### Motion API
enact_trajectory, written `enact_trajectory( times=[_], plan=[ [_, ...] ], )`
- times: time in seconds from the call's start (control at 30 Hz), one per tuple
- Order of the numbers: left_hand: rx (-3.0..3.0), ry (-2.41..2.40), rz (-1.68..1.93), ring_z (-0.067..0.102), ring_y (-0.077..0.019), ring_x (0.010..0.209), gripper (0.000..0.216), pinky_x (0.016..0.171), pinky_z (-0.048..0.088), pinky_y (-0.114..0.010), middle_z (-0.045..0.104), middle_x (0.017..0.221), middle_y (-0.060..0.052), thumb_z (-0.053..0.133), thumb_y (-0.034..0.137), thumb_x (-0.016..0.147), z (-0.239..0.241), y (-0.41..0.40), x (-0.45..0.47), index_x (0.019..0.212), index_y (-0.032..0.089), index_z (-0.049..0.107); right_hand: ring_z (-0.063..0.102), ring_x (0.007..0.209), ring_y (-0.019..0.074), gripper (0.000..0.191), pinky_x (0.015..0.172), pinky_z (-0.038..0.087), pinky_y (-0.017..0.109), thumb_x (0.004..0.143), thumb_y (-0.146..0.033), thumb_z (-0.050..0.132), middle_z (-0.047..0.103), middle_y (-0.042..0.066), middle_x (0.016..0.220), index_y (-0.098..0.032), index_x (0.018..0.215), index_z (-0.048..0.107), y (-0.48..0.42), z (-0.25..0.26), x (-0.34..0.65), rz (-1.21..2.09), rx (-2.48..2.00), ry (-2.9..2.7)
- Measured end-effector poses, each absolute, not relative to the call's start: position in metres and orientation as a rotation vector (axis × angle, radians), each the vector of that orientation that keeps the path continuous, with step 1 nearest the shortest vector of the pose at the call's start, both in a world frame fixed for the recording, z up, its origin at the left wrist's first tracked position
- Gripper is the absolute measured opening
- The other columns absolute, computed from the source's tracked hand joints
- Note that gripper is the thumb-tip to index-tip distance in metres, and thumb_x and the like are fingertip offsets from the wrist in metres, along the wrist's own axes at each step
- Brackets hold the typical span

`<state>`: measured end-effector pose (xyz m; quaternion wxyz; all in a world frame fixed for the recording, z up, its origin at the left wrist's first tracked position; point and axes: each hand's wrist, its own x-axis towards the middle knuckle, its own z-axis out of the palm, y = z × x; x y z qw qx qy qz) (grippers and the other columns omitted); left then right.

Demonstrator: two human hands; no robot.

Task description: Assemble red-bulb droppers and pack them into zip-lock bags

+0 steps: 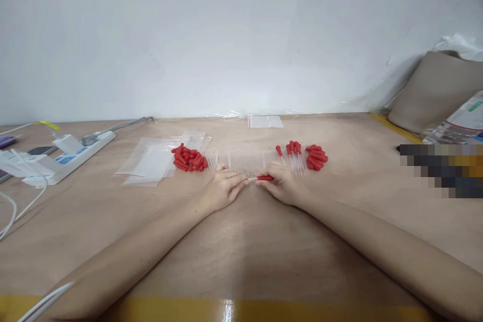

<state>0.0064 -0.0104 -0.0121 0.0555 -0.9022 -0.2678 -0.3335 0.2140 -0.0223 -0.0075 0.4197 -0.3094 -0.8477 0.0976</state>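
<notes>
My left hand (225, 187) pinches a clear dropper tube (251, 179) near the middle of the table. On that tube's right end sits a red rubber bulb (265, 178), gripped between the thumb and fingers of my right hand (284, 184). Just behind both hands lies a row of clear tubes (243, 157). Loose red bulbs (190, 159) are heaped at the row's left end. Toward its right end, several droppers (293, 149) have red bulbs on them, and more red bulbs (317, 157) are bunched beside these. My fingers partly cover the held tube and bulb.
Clear zip bags (145, 161) lie left of the heap, and a small white packet (265, 122) is by the wall. A power strip (71, 161) with chargers and cables occupies the left side. At the far right stand a grey-brown container (433, 93) and a plastic bottle (460, 121).
</notes>
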Motion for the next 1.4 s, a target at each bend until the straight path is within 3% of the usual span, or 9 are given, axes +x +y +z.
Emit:
enact_trajectory(
  times=[0.6, 0.83, 0.93, 1.0, 1.1, 1.2, 1.4],
  plan=[
    [-2.752, -0.872, -0.985, 0.059, -0.0113, 0.065, 0.017, 0.073, 0.030, -0.032, 0.067, 0.075, 0.000, 0.044, 0.023, 0.087, -0.010, -0.012, 0.003, 0.086, 0.019, 0.060, 0.058, 0.070, 0.0136, 0.016, 0.066, 0.046, 0.027, 0.080, -0.024, 0.055, 0.067, 0.003, 0.077, -0.021, 0.090, 0.066, -0.018, -0.008, 0.221, 0.405, -0.789, -2.150],
    [-2.714, -0.855, -1.032, 0.056, -0.0103, 0.059, 0.016, 0.072, 0.030, -0.032, 0.066, 0.071, 0.002, 0.045, 0.024, 0.087, -0.009, -0.015, 0.004, 0.085, 0.020, 0.060, 0.061, 0.074, 0.0145, 0.021, 0.068, 0.048, 0.027, 0.077, -0.031, 0.057, 0.068, 0.002, 0.084, -0.023, 0.096, 0.064, -0.021, -0.009, 0.224, 0.714, -0.904, -2.025],
    [-2.739, -0.885, -1.026, 0.057, -0.0115, 0.062, 0.018, 0.074, 0.030, -0.033, 0.065, 0.070, 0.001, 0.044, 0.027, 0.087, -0.006, -0.016, 0.004, 0.089, 0.019, 0.060, 0.060, 0.070, 0.0142, 0.023, 0.064, 0.047, 0.027, 0.072, -0.035, 0.062, 0.065, 0.002, 0.078, -0.019, 0.088, 0.062, -0.021, -0.001, 0.222, 0.853, -0.923, -1.893],
    [-2.770, -0.954, -1.014, 0.058, -0.0141, 0.075, 0.023, 0.080, 0.030, -0.034, 0.066, 0.083, -0.002, 0.042, 0.031, 0.088, -0.004, -0.018, 0.002, 0.102, 0.020, 0.056, 0.058, 0.068, 0.0132, 0.022, 0.063, 0.046, 0.026, 0.073, -0.039, 0.061, 0.063, 0.002, 0.073, -0.018, 0.078, 0.061, -0.017, 0.011, 0.225, 0.864, -0.901, -1.845],
    [-2.787, -1.058, -1.034, 0.055, -0.0171, 0.091, 0.034, 0.086, 0.028, -0.036, 0.061, 0.103, -0.006, 0.037, 0.034, 0.088, -0.002, -0.019, -0.001, 0.118, 0.019, 0.045, 0.056, 0.067, 0.0126, 0.028, 0.064, 0.045, 0.027, 0.076, -0.045, 0.054, 0.060, 0.001, 0.069, -0.018, 0.085, 0.060, -0.001, 0.036, 0.239, 0.800, -0.956, -1.718],
    [-2.766, -1.115, -1.051, 0.055, -0.0166, 0.090, 0.031, 0.086, 0.027, -0.035, 0.062, 0.099, -0.005, 0.036, 0.033, 0.088, -0.001, -0.019, 0.000, 0.113, 0.019, 0.048, 0.054, 0.062, 0.0131, 0.038, 0.058, 0.042, 0.026, 0.075, -0.047, 0.054, 0.055, -0.001, 0.062, -0.018, 0.099, 0.054, 0.024, 0.058, 0.259, 0.621, -1.196, -1.609],
    [-2.743, -1.138, -1.003, 0.057, -0.0145, 0.083, 0.022, 0.084, 0.026, -0.035, 0.065, 0.090, -0.002, 0.041, 0.029, 0.087, -0.002, -0.017, 0.002, 0.098, 0.020, 0.057, 0.052, 0.063, 0.0159, 0.028, 0.059, 0.038, 0.028, 0.070, -0.046, 0.057, 0.059, 0.003, 0.069, -0.018, 0.073, 0.055, 0.066, 0.045, 0.266, 0.121, -1.743, -1.727]
  ],
)
